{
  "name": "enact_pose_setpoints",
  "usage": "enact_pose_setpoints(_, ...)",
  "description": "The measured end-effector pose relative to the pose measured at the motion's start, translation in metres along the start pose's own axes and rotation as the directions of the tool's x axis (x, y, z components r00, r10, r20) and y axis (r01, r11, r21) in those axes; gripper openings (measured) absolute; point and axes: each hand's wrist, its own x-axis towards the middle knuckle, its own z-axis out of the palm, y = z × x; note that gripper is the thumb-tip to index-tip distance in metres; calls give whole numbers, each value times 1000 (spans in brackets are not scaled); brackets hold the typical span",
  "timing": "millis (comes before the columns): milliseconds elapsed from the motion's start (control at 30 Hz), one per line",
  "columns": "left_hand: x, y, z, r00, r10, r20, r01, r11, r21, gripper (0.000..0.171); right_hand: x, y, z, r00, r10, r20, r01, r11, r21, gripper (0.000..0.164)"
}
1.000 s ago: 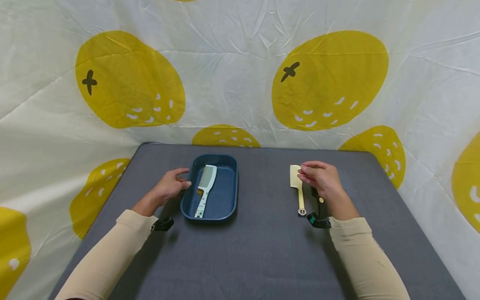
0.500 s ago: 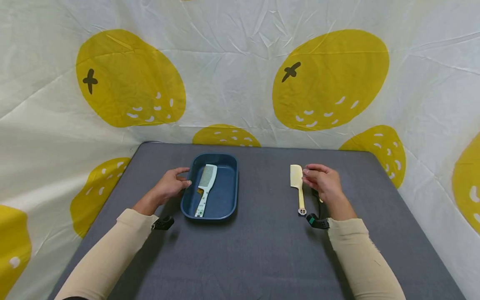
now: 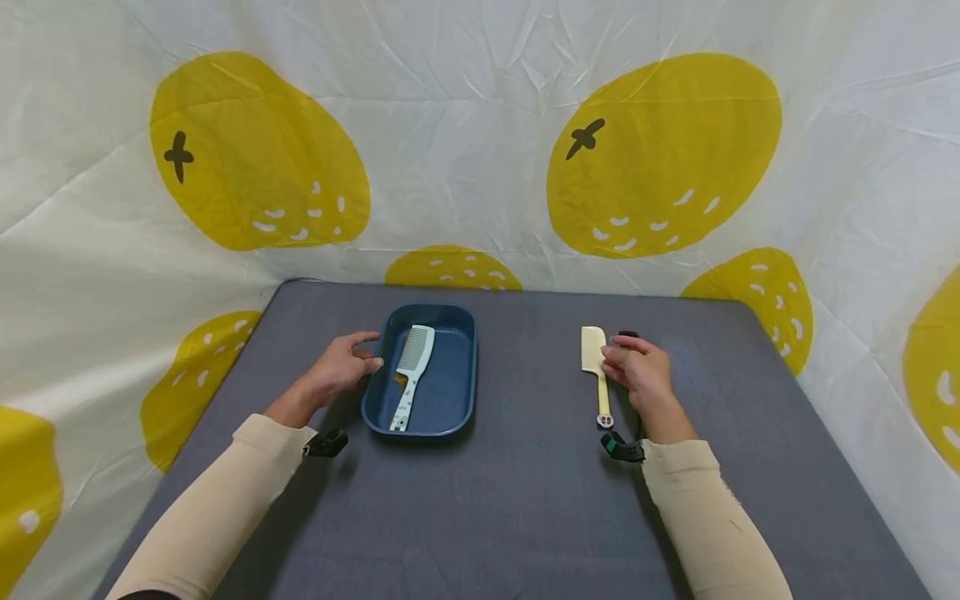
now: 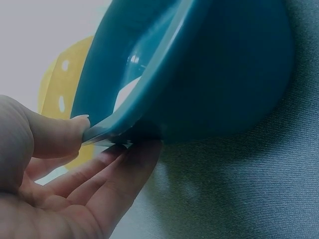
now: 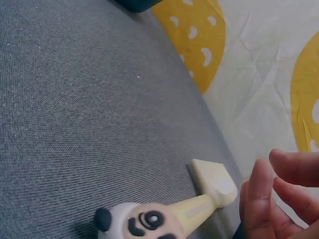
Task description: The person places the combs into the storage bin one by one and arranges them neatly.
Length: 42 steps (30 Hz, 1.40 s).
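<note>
A blue tray (image 3: 465, 392) stands on the table's left half. My left hand (image 3: 343, 367) pinches its left rim, thumb on top and fingers beneath, as the left wrist view shows. Inside the tray lies a pale green comb (image 3: 414, 358), partly over something brownish-yellow (image 3: 401, 381). Toward the right, a pale yellow comb (image 3: 592, 346) with a panda-face handle end (image 5: 149, 221) lies on the table. My right hand (image 3: 641, 375) hovers at its right side, fingers loosely bent, nothing between them. A dark object (image 3: 628, 334) shows beyond that hand, mostly hidden.
A grey cloth covers the table (image 3: 525, 500). Behind and beside it hangs a white curtain (image 3: 465, 167) printed with yellow fruit. Black bands with cameras (image 3: 326, 444) sit on both wrists.
My right hand has shifted slightly left and lower in the head view, and the dark object's far end now shows beyond it. Left hand, tray and combs stay put.
</note>
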Motion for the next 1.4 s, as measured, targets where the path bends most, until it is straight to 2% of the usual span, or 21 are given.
enact_pose_setpoints(67,0,1,-1,1000,2,3,-2,1000,1,64,0,1,1,1000,-3,-16,3,1000,-17,50)
enact_pose_setpoints(200,-1,2,-1,1000,0,6,0,1000,2,65,3,6,3,999,-8,-50,7,1000,-15,53)
enact_pose_setpoints(733,-2,5,-2,1000,4,0,-4,1000,9,65,9,18,12,984,-67,-164,51,993,-102,45)
enact_pose_setpoints(1400,1,0,2,1000,-14,-15,14,1000,-6,65,17,28,15,974,-84,-212,41,979,-201,35)
